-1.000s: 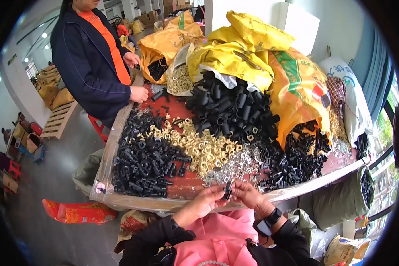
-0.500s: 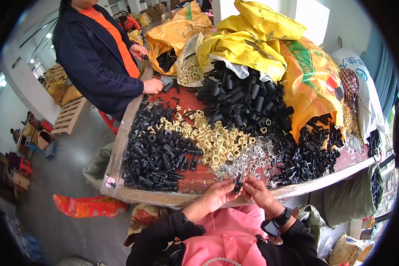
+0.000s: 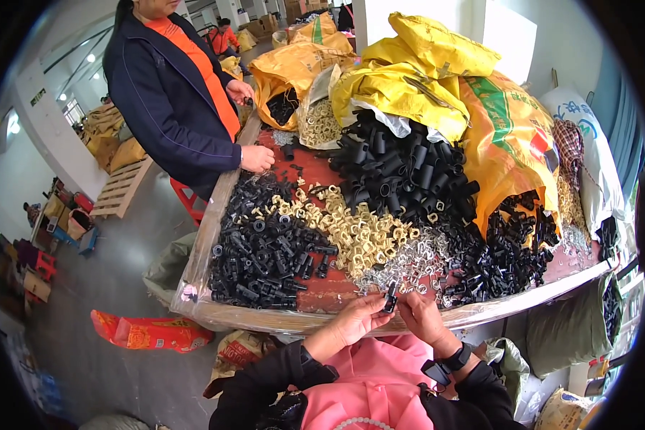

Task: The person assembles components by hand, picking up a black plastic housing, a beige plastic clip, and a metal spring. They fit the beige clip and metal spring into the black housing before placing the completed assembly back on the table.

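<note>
Near the table's front edge, my left hand (image 3: pixel 358 319) pinches a small black plastic fitting (image 3: pixel 390 298) between thumb and fingers, standing roughly upright. A light metallic spot shows on it. My right hand (image 3: pixel 423 317) is just to its right with fingertips closed together; whatever they hold, if anything, is too small to make out. Beyond my hands lie loose silver metal clips (image 3: pixel 408 261). A heap of brass-coloured pieces (image 3: pixel 365 233) is behind them, with black fittings (image 3: pixel 258 261) to the left and smaller black parts (image 3: pixel 505 261) to the right.
Black tubes (image 3: pixel 408 168) spill out under a yellow sack (image 3: pixel 423 79). An orange sack (image 3: pixel 509 143) stands open at the right. A co-worker (image 3: pixel 172 100) handles pieces at the table's far left corner. Wrapped wooden edging (image 3: pixel 258 319) borders the red tabletop (image 3: pixel 319 297).
My right fingertips have drawn slightly away from the fitting, which stays in my left hand. The co-worker's nearer hand has shifted. The whole view has moved a little.
</note>
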A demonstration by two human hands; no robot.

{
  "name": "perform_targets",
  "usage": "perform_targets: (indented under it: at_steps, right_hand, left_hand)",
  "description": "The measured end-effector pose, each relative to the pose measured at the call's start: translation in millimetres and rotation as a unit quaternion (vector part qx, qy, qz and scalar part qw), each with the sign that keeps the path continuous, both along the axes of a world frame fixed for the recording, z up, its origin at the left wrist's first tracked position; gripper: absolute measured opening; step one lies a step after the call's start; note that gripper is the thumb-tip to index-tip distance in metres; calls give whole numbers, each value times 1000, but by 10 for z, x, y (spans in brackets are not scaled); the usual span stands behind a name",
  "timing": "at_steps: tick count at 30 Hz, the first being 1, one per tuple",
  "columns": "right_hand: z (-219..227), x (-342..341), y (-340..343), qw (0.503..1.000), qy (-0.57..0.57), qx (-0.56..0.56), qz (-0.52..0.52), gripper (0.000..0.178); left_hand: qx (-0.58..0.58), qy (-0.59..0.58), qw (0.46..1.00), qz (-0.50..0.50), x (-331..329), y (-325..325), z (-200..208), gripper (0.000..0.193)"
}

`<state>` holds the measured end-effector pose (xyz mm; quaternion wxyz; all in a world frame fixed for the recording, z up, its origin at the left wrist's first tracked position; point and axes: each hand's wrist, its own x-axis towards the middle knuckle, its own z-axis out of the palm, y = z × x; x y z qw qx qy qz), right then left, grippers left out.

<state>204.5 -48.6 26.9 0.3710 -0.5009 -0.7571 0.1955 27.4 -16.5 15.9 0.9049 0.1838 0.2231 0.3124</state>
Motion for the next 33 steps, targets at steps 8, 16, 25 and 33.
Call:
perform_targets:
  at_steps: [8,16,25,33]
  right_hand:
    - [-207,351,96,991,-50,-30,-119,9]
    - [133,153,208,997,10,-23,-70,11]
    - [126,-144,71,999,36,16,25,13]
    - [72,-206,122,1000,19,-3,11,11]
  left_hand:
    - [-50,-20,998,26,-10,124,-99,14]
    - [-57,-148,987,17,-62,311,43,42]
    - [8,-172,985,10,-62,113,117,39]
    - [-24,-173,985,11,-25,102,114,46]
